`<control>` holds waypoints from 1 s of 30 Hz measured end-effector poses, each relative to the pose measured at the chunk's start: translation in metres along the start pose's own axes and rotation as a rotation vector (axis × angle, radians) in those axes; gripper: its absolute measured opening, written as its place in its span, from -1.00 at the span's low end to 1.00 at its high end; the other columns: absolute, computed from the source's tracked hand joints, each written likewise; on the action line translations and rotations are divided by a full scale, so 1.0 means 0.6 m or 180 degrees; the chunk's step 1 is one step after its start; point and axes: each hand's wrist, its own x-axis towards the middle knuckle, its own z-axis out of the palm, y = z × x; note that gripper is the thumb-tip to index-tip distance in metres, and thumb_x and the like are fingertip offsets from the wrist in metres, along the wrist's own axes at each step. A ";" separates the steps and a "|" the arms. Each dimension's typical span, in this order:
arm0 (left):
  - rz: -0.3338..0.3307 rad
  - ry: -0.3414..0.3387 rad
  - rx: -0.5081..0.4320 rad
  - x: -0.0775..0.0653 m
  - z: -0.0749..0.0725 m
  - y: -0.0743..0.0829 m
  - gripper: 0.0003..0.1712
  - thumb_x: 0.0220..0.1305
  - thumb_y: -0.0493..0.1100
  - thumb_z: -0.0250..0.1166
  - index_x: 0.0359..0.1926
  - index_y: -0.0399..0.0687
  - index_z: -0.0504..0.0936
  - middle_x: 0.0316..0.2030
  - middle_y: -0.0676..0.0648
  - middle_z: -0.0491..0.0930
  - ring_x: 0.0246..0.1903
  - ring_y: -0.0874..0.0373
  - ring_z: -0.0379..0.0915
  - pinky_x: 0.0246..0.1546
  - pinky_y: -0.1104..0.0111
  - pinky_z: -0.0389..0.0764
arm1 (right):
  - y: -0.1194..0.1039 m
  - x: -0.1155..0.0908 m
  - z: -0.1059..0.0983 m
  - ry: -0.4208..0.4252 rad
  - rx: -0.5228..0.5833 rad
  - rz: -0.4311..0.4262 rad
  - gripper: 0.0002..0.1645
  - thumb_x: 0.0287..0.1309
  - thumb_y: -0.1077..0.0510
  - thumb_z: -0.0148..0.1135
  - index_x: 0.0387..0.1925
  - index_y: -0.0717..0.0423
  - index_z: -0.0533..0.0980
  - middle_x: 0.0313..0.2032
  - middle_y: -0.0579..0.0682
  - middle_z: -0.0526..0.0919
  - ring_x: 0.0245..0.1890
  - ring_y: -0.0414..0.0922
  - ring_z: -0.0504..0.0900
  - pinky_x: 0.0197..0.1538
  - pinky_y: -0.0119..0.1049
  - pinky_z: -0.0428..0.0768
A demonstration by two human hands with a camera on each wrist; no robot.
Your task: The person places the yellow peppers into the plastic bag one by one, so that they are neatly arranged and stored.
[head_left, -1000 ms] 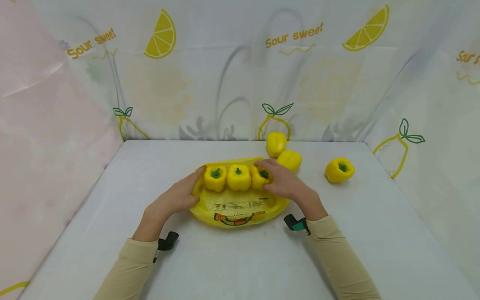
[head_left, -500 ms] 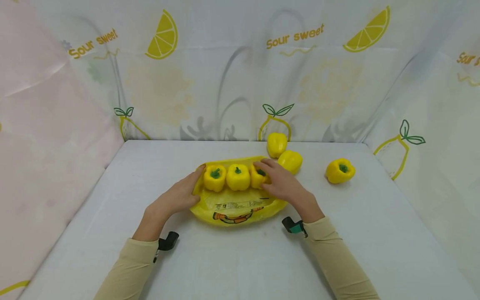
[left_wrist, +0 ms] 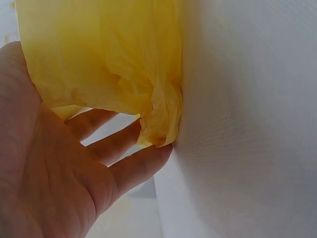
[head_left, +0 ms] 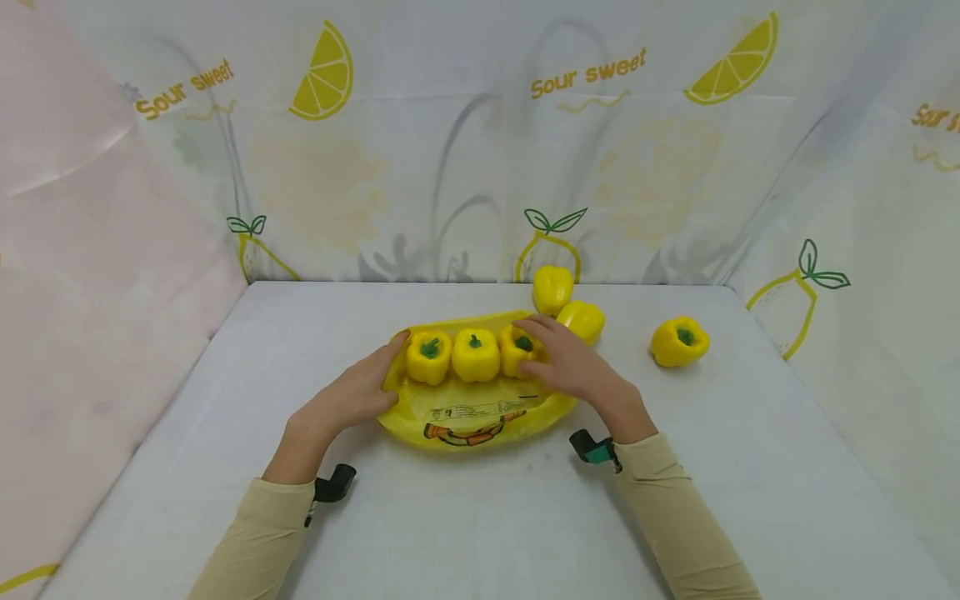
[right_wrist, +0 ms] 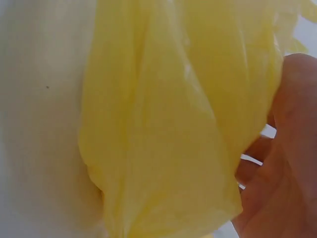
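In the head view a thin yellow plastic bag (head_left: 450,421) lies open on the table. Inside stand three yellow bell peppers in a row with stems up: the left pepper (head_left: 428,367), the middle pepper (head_left: 476,362) and the right pepper (head_left: 513,360). My left hand (head_left: 358,387) rests at the bag's left end, its spread fingers (left_wrist: 143,166) against the yellow film. At the other end my right hand (head_left: 566,358) holds the right pepper, fingers at its back and thumb at its front. Bag film (right_wrist: 163,124) hides part of that grip in the right wrist view.
Behind the bag, one pepper (head_left: 552,289) lies near the back edge, and another pepper (head_left: 582,322) sits close by my right hand. Farther right lies a single pepper (head_left: 679,341) on its side. A printed cloth wall (head_left: 465,150) rises behind the table.
The right pepper has shifted slightly left toward the middle one. My right hand moved a little left, then slightly back right. The left hand has hardly moved.
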 end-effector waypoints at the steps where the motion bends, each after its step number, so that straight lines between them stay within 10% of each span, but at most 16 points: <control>1: 0.0009 0.0005 0.0005 0.000 0.000 0.000 0.06 0.10 -0.33 0.06 0.60 -0.02 -0.19 0.55 -0.18 0.03 0.53 -0.16 -0.02 0.50 -0.11 0.08 | 0.000 -0.001 -0.004 0.0014 0.0040 0.0008 -0.22 0.27 -0.10 0.26 0.45 -0.09 0.26 0.47 0.07 0.24 0.46 0.11 0.26 0.47 0.12 0.28; 15: -0.0051 -0.0034 -0.0013 -0.003 -0.006 0.004 0.07 0.09 -0.32 0.06 0.60 0.04 -0.19 0.56 -0.16 0.03 0.53 -0.16 -0.02 0.50 -0.11 0.07 | 0.048 -0.011 -0.044 0.0561 0.0350 0.0153 -0.32 0.36 -0.06 0.16 0.42 0.05 0.30 0.41 0.11 0.33 0.40 0.14 0.32 0.44 0.16 0.29; 30: -0.0069 -0.0040 -0.0042 -0.003 -0.006 0.005 0.08 0.07 -0.32 0.05 0.60 0.04 -0.19 0.56 -0.13 0.02 0.54 -0.13 -0.03 0.51 -0.10 0.06 | 0.121 -0.013 -0.045 0.0679 0.0712 0.1194 -0.10 0.36 -0.22 0.04 0.53 0.12 0.06 0.46 0.28 0.20 0.44 0.25 0.20 0.46 0.19 0.24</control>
